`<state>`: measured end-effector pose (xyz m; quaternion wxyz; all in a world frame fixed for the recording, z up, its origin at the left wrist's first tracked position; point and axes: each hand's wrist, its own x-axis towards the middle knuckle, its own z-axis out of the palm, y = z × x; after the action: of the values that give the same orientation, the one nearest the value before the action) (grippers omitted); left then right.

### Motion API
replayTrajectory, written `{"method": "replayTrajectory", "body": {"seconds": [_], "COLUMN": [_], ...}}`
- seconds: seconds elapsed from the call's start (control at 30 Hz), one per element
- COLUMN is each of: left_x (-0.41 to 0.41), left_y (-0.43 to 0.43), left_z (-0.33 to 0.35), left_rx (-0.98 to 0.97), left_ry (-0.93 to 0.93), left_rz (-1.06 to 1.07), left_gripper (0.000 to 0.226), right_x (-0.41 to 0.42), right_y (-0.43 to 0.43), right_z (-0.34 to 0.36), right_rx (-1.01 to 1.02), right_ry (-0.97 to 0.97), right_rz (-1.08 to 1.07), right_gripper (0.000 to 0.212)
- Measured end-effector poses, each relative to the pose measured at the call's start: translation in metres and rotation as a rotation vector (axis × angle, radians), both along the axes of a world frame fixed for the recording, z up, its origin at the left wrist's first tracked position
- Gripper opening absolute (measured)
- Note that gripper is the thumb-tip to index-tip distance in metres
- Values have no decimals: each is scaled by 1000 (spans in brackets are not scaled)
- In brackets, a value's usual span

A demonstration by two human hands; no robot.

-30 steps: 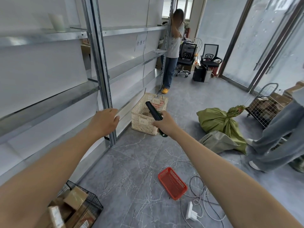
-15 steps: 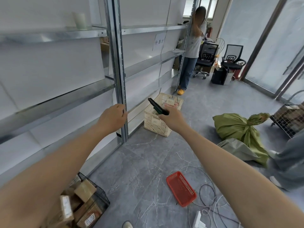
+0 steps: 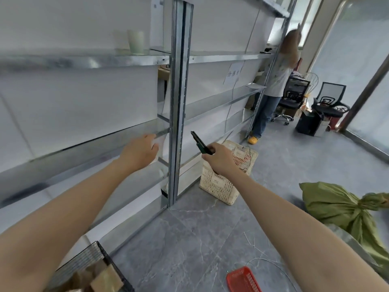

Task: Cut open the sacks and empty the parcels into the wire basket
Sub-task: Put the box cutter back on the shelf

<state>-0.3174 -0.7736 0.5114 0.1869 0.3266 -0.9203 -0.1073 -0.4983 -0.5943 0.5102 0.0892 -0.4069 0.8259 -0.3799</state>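
clamped in my right hand (image 3: 221, 159) is the cutter (image 3: 200, 143), its dark blade end angled up toward the steel post (image 3: 180, 102). my left hand (image 3: 140, 153) reaches left of that post, fingers loosely spread at a shelf edge, holding nothing i can see. right of the post lies the green sack (image 3: 336, 205), tied shut. below-left of the post, the wire basket (image 3: 92, 262) holds parcels (image 3: 105, 279).

This looks like a parcel sorting room or small storeroom: long bare metal shelves (image 3: 210, 102) line a white wall, with a paper sign (image 3: 233, 73) taped up, a wire basket (image 3: 88, 262) of cardboard parcels, tied green sacks (image 3: 341, 205) on grey tiles, and office chairs (image 3: 328, 102) beside frosted glass doors.
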Motion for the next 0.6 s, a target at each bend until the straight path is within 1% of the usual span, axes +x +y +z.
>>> {"method": "replayTrajectory", "body": {"seconds": [0.1,0.27,0.4,0.53,0.6], "left_x": [-3,2,3,2,-2], "left_y": [-42,-91,-123,-154,-172], "left_z": [2,-1,-8,-17,-22], "left_rx": [32,14,-5,14,18], "left_ry": [-5,-17,-47,-71,-82], "left_rz": [46,129,182,229,260], "left_gripper": [36,36,25,33,33], "right_x": [-12,-20,-26,-37,-47], "right_y": [-46,-114,-160,-209,-234], "right_z": [2,-5,-14,-27,-33], "right_rx": [-6,-6,-3,34,60], "right_ry": [1,-19,-33,-54,-61], "right_rz": [33,106,180,235,255], "right_gripper": [24,21,25,26,28]}}
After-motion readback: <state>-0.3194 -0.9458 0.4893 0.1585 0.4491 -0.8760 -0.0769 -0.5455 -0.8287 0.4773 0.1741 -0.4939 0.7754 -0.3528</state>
